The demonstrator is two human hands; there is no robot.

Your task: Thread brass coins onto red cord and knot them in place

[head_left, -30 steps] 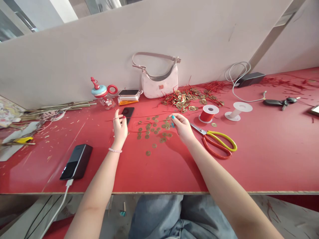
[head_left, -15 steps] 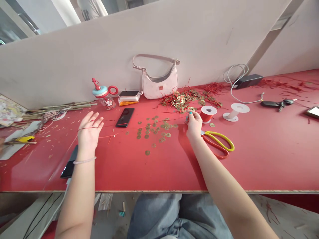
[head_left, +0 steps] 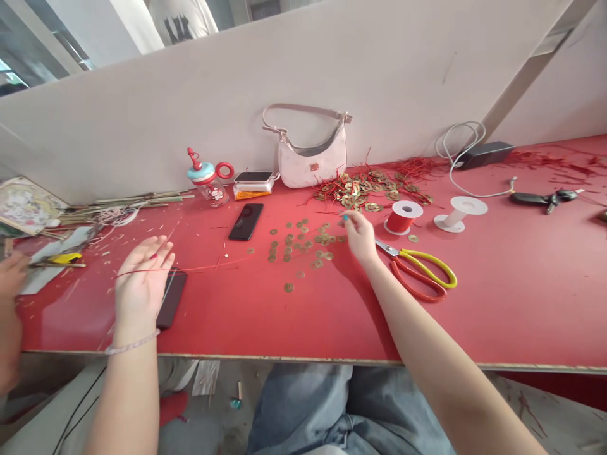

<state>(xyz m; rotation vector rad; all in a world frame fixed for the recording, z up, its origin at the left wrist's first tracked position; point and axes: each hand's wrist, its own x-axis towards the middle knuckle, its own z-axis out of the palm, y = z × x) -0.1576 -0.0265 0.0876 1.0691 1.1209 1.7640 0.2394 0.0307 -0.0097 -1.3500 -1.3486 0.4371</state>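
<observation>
Red string [head_left: 199, 270] runs across my left hand [head_left: 145, 278], which is raised over the table's left side, palm up and fingers loosely curled. The string trails rightward from that hand towards scattered brass-coloured coins with holes [head_left: 288, 240]. My right hand [head_left: 359, 237] pinches thin red string near its fingertips, just right of the loose coins; the pinched end is hard to see. Beside this hand lie scissors [head_left: 427, 272] with one yellow and one red handle. Behind the scissors stands a spool of red string [head_left: 401, 221].
A heap of coins tied with red string [head_left: 365, 189] lies before a white handbag [head_left: 313, 164]. Phones [head_left: 245, 222], a lidded cup [head_left: 211, 186], a bare white spool [head_left: 455, 218] and keys [head_left: 545, 199] lie around. Another person's hand [head_left: 12, 275] is at far left.
My left hand has moved left and towards me, with the string across it. My right hand has shifted slightly left, away from the spool. Another person's hand shows more at the left edge.
</observation>
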